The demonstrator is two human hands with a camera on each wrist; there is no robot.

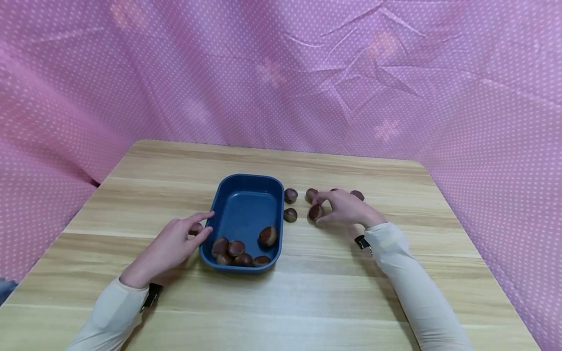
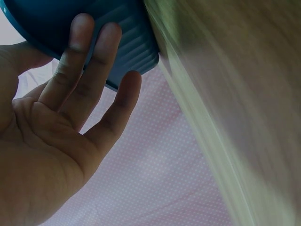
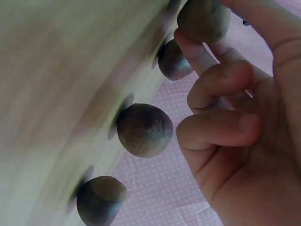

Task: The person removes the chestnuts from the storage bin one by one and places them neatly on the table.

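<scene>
A deep blue plastic tub (image 1: 246,214) stands on the table, with several brown chestnuts (image 1: 236,248) gathered at its near end. At its left side my left hand (image 1: 173,243) touches the rim with thumb and index finger. In the left wrist view its other fingers (image 2: 109,42) lie loosely extended against the outer wall. To the tub's right, my right hand (image 1: 347,207) pinches a chestnut (image 1: 315,212) between thumb and forefinger. That chestnut (image 3: 204,20) shows at the top of the right wrist view, while the remaining fingers curl over nothing.
Two chestnuts (image 1: 290,215) sit close by the tub's right wall. Others (image 1: 311,194) stand in a row behind the right hand, one partly hidden by it. The wooden table (image 1: 307,302) ends at a pink dotted cloth (image 1: 281,73) hung behind and at the sides.
</scene>
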